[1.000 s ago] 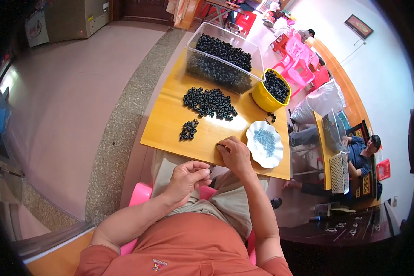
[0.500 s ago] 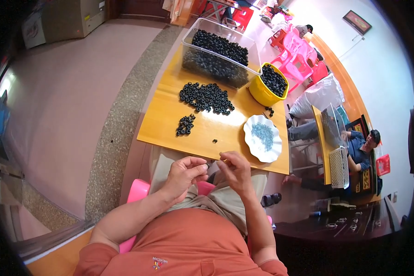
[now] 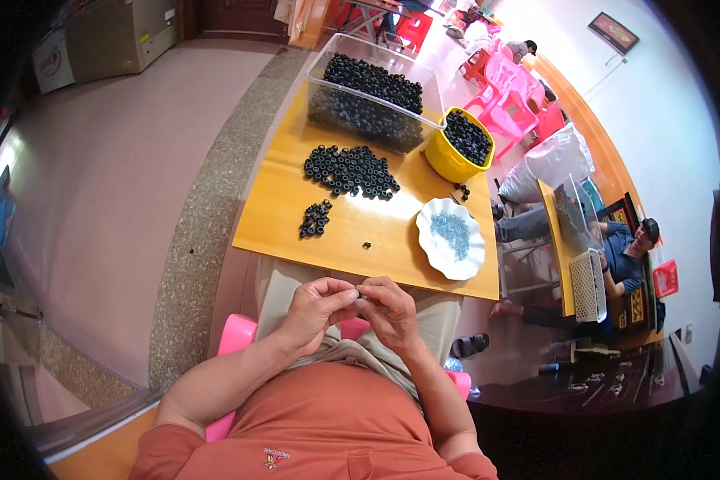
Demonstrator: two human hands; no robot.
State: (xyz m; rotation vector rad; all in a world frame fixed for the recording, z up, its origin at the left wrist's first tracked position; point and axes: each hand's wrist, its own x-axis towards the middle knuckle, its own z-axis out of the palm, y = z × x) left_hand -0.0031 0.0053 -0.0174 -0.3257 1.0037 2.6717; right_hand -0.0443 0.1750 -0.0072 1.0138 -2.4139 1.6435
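Left hand [image 3: 316, 308] and right hand [image 3: 388, 312] meet over lap, grips pinched on perhaps a small ring [image 3: 362, 297], rings [image 3: 350, 170] on counter [image 3: 272, 216]

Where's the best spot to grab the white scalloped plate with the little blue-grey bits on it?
Probably the near rim of the white plate, pinched from the person's side. It lies flat on the wooden table with its fluted edge free there, while the blue-grey pieces sit mid-plate, and the yellow bowl crowds the far side.

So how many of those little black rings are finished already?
Possibly done: a small pile of black rings sits apart on the wooden table. In hand: the left hand and right hand pinch a small dark piece together. Left: the big pile, clear bin and yellow tub, both full.
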